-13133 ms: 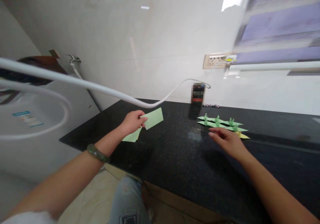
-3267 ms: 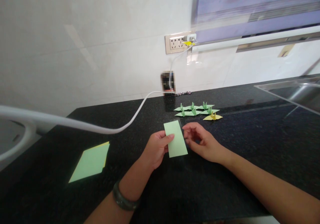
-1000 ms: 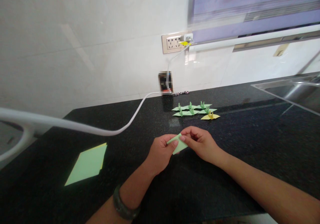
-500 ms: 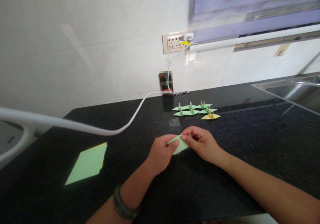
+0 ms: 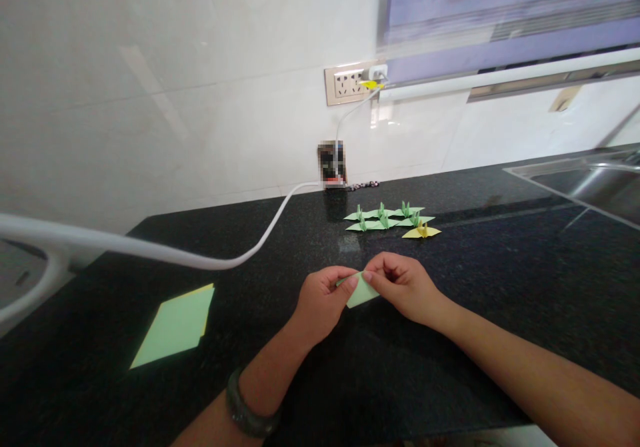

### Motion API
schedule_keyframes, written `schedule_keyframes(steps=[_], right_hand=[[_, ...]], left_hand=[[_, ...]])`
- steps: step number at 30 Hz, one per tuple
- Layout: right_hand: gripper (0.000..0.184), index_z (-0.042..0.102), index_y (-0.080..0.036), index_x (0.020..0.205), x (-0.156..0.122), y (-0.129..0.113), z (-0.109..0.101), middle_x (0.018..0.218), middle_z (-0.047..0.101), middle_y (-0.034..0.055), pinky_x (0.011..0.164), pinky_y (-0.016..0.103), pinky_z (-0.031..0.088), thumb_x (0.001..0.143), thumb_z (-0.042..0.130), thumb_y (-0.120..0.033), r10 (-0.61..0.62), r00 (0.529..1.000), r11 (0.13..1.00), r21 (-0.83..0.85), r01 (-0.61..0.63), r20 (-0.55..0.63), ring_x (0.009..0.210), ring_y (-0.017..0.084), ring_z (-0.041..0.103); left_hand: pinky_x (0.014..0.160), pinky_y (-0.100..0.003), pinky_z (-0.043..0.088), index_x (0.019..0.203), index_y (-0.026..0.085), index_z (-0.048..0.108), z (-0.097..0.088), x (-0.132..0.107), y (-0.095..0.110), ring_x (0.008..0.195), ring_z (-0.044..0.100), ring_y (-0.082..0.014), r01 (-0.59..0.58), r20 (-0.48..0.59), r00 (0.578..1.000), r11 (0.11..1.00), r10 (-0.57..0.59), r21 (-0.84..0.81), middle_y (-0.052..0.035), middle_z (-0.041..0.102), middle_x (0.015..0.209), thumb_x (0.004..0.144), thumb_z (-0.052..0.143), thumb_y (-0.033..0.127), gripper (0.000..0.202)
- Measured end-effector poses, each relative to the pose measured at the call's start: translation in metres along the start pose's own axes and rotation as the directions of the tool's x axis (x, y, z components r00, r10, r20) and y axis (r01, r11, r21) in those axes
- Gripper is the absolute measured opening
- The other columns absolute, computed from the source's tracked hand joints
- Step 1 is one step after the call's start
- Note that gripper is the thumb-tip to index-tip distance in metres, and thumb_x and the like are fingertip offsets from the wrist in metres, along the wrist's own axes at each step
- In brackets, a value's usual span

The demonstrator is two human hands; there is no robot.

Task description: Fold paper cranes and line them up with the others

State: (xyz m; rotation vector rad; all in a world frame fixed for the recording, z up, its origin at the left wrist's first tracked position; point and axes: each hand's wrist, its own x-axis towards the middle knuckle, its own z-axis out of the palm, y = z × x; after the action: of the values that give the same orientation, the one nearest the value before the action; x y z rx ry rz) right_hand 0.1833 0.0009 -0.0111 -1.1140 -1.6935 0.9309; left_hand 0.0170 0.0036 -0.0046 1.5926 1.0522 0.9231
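A small folded piece of light green paper (image 5: 363,292) is held between both hands above the dark counter. My left hand (image 5: 323,304) pinches its left side, thumb on top. My right hand (image 5: 404,288) grips the upper right edge between thumb and fingers. The fingertips under the paper are hidden. Beyond the hands, several green paper cranes (image 5: 384,222) stand in two rows, with one yellow paper crane (image 5: 423,232) at their near right. To the left lies a stack of green and yellow paper sheets (image 5: 175,326).
A thick white cable (image 5: 200,258) arcs across the left of the dark counter (image 5: 480,267). A phone-like object (image 5: 333,164), blurred out, leans on the wall below a socket panel (image 5: 345,86). A beaded string (image 5: 364,185) lies beside it. At right is a metal sink (image 5: 595,187).
The folded paper has tilted a little and its top edge sits slightly lower, with my left thumb closer to my right thumb. The cranes and sheets have stayed put.
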Motion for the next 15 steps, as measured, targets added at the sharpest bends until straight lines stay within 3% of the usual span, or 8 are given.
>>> schedule_keyframes(steps=[3, 8, 11, 15], right_hand=[[0.018, 0.055, -0.015, 0.07, 0.0, -0.0005, -0.0003, 0.055, 0.048, -0.0024, 0.045, 0.019, 0.031, 0.077, 0.051, -0.031, 0.004, 1.0, 1.0, 0.008, -0.005, 0.018, 0.049, 0.007, 0.04], [0.019, 0.056, -0.015, 0.07, -0.0004, -0.001, 0.0007, 0.054, 0.047, -0.0026, 0.044, 0.019, 0.03, 0.076, 0.051, -0.032, 0.017, 0.999, 1.0, 0.006, -0.017, 0.05, 0.048, 0.007, 0.039], [0.019, 0.056, -0.015, 0.072, -0.0008, -0.0028, 0.0005, 0.056, 0.049, -0.0017, 0.045, 0.019, 0.032, 0.077, 0.051, -0.033, 0.014, 0.998, 1.0, 0.008, -0.014, 0.057, 0.049, 0.008, 0.04], [0.017, 0.055, -0.016, 0.076, -0.0003, -0.0074, -0.0051, 0.062, 0.05, -0.0003, 0.05, 0.021, 0.036, 0.079, 0.048, -0.031, -0.045, 0.999, 0.999, 0.011, 0.045, -0.029, 0.055, 0.01, 0.044]], left_hand=[[0.059, -0.023, 0.043, 0.084, 0.013, 0.064, -0.0021, 0.0008, -0.0002, 0.066, 0.057, -0.0138, -0.074, -0.031, 0.996, 0.989, 0.079, 0.129, -0.0059, 0.065, 0.076, 0.074, 0.052, 0.034, 0.026], [0.061, -0.023, 0.041, 0.074, 0.016, 0.066, -0.0054, -0.0002, 0.0044, 0.065, 0.055, -0.013, -0.221, 0.007, 0.972, 0.899, 0.236, 0.379, -0.0041, 0.062, 0.069, 0.077, 0.049, 0.031, 0.023], [0.059, -0.023, 0.04, 0.072, 0.016, 0.066, -0.0061, -0.0003, 0.0055, 0.062, 0.054, -0.0126, -0.215, -0.006, 0.972, 0.892, 0.236, 0.397, -0.0033, 0.062, 0.066, 0.077, 0.048, 0.03, 0.023], [0.058, -0.023, 0.041, 0.073, 0.015, 0.065, -0.0068, 0.0016, 0.003, 0.062, 0.055, -0.0129, -0.131, -0.092, 0.982, 0.944, 0.166, 0.303, -0.0033, 0.062, 0.067, 0.076, 0.05, 0.031, 0.023]])
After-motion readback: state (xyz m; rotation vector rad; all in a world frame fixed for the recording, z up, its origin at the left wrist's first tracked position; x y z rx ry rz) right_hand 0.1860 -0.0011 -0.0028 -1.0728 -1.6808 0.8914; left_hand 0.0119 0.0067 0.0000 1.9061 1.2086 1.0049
